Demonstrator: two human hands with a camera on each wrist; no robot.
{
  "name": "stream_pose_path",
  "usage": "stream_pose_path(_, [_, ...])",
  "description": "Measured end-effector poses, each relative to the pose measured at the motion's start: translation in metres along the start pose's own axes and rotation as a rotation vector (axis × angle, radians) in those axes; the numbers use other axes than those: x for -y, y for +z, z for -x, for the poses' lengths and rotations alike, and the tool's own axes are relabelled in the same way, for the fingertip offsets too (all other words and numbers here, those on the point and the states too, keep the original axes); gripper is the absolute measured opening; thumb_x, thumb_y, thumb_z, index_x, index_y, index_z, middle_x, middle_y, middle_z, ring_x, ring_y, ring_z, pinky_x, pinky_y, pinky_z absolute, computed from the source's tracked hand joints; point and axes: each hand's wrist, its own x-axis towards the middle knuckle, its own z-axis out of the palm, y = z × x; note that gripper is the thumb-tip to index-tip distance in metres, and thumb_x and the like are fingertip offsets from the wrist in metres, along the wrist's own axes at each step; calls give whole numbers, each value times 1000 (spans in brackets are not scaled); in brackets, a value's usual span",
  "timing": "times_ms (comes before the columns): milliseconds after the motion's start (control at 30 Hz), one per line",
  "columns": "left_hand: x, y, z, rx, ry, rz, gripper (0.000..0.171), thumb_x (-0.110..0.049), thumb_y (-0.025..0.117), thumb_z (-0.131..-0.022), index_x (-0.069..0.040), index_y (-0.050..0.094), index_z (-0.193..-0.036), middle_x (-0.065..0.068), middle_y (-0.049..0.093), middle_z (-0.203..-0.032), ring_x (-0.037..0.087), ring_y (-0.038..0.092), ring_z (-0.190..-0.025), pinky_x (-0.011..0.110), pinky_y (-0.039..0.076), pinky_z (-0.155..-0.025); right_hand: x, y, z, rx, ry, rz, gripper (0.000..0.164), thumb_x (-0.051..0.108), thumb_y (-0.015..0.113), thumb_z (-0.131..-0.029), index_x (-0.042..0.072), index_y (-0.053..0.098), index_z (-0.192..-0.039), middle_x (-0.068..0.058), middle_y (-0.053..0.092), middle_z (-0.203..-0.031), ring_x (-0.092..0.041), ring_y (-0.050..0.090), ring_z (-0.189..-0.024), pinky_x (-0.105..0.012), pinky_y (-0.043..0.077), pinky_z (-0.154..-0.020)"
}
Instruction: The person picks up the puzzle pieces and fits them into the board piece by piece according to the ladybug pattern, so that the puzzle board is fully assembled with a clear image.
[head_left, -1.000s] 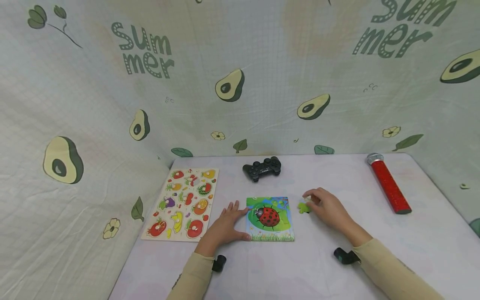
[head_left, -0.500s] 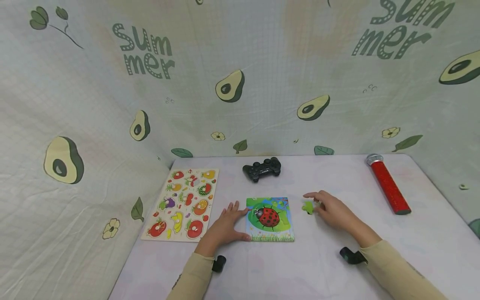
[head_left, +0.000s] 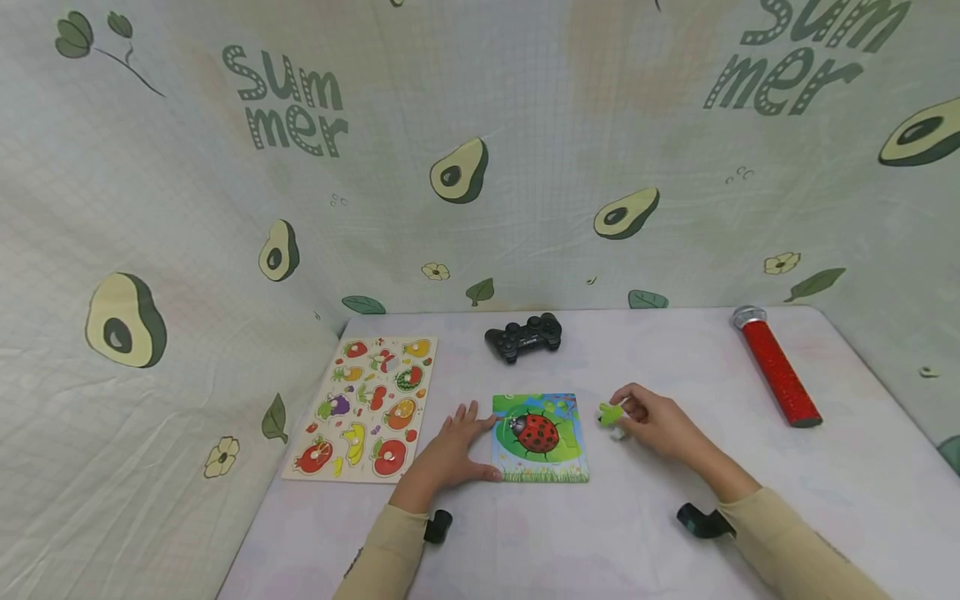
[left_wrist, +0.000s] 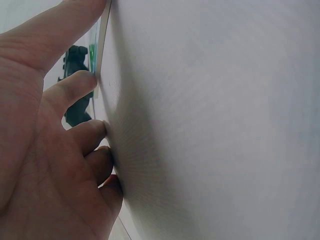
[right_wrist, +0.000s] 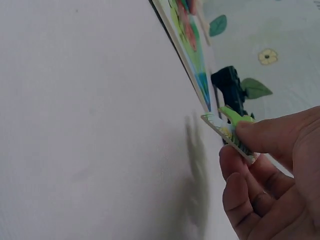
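My left hand (head_left: 452, 454) is spread at the left side of a square ladybug jigsaw puzzle (head_left: 538, 435). Its thumb touches the lower left corner and its index finger the left edge; in the left wrist view the other fingertips rest on the table. Right of the puzzle, my right hand (head_left: 660, 423) pinches small puzzle pieces between thumb and fingers. One is a bright green piece (right_wrist: 234, 116); against it lies a piece with a grass print (right_wrist: 227, 134). The fingers partly cover both.
A wooden fruit peg board (head_left: 372, 408) lies left of my left hand. Behind the puzzle is a black game controller (head_left: 525, 336). A red microphone (head_left: 780, 368) lies at the far right. A printed cloth backdrop (head_left: 540, 250) rises behind the table.
My right hand has drawn the green piece slightly right, then lifted and turned it, so a pale second piece shows under it. The left hand and puzzle have stayed still.
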Motion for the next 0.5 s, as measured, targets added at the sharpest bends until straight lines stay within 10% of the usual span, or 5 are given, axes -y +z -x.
stream_pose_path(500, [-1, -1, 0, 3, -6, 4, 95, -49, 87, -75, -24, 44, -156, 12, 18, -169, 30, 8, -157, 49, 13, -126, 24, 25, 8, 84, -93, -119, 37, 9, 78, -89, 12, 65, -123, -2, 62, -99, -7, 56, -72, -24, 48, -63])
